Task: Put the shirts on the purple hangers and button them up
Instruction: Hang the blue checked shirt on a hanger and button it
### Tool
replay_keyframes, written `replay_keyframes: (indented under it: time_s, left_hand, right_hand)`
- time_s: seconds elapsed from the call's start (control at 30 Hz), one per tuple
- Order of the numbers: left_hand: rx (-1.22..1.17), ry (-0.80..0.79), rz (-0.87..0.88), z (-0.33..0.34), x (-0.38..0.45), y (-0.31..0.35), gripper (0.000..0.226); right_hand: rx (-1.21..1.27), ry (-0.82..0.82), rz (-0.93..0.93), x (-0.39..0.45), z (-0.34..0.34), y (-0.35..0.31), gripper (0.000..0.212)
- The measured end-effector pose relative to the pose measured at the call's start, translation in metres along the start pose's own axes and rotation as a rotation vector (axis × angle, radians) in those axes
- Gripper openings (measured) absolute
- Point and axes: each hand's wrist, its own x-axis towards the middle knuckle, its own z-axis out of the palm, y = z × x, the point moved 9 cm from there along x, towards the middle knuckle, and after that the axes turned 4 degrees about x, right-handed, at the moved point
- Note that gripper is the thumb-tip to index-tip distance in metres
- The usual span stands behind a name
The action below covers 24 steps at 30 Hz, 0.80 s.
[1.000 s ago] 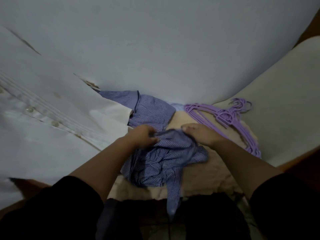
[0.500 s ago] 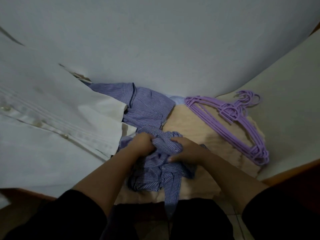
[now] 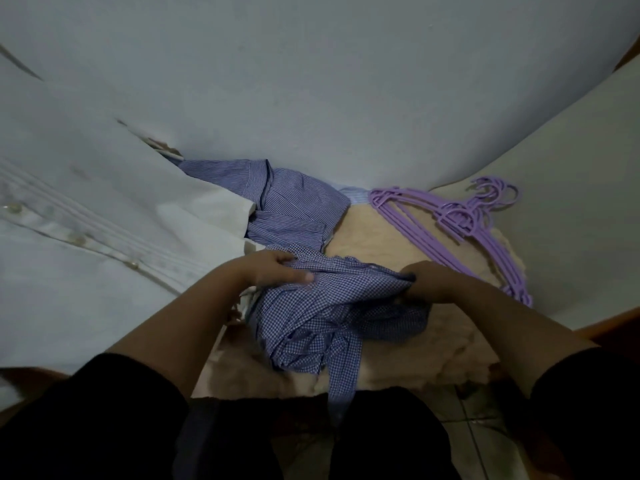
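Both hands grasp the crumpled blue checked shirt (image 3: 332,306) on the beige blanket (image 3: 450,348): left hand (image 3: 273,271) at its left edge, right hand (image 3: 429,282) at its right. Purple hangers (image 3: 460,223) lie stacked just beyond the right hand.

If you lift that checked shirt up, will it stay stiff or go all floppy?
Probably floppy: the checked shirt is already bunched between both hands, and one strip droops over the edge. It likely feels light and won't slide off the fuzzy blanket.
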Motion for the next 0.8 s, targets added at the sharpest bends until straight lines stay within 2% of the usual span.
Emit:
replay_keyframes:
  time_s: [0.07,0.17,0.27,0.37,0.4,0.63,0.73,0.8]
  left_hand:
    - [-0.181,0.138,0.014,-0.013,-0.007,-0.009,0.097]
    - [-0.403,0.311,-0.019,-0.029,-0.017,-0.030,0.068]
    - [-0.414,0.359,-0.057,-0.035,-0.023,-0.046,0.065]
    - [-0.429,0.394,-0.099,-0.040,-0.028,-0.058,0.059]
    - [-0.428,0.390,-0.116,-0.040,-0.029,-0.060,0.058]
    - [-0.447,0.221,-0.181,-0.021,-0.019,-0.069,0.059]
    - [-0.438,0.284,-0.166,-0.029,-0.010,-0.069,0.056]
    - [-0.456,0.355,-0.085,-0.041,-0.008,-0.060,0.037]
  right_hand:
    - [0.122,-0.081,-0.045,-0.003,0.012,-0.017,0.049]
    - [0.292,-0.034,-0.139,-0.001,0.017,-0.052,0.068]
    - [0.252,0.086,-0.225,-0.001,0.015,-0.088,0.076]
    - [0.149,0.205,-0.194,0.003,0.012,-0.108,0.104]
    - [0.130,0.225,-0.201,0.006,0.012,-0.115,0.107]
    - [0.078,0.275,-0.233,0.015,0.006,-0.141,0.108]
    - [0.111,0.264,-0.236,0.017,0.005,-0.137,0.098]
    - [0.148,0.276,-0.219,0.019,0.003,-0.129,0.094]
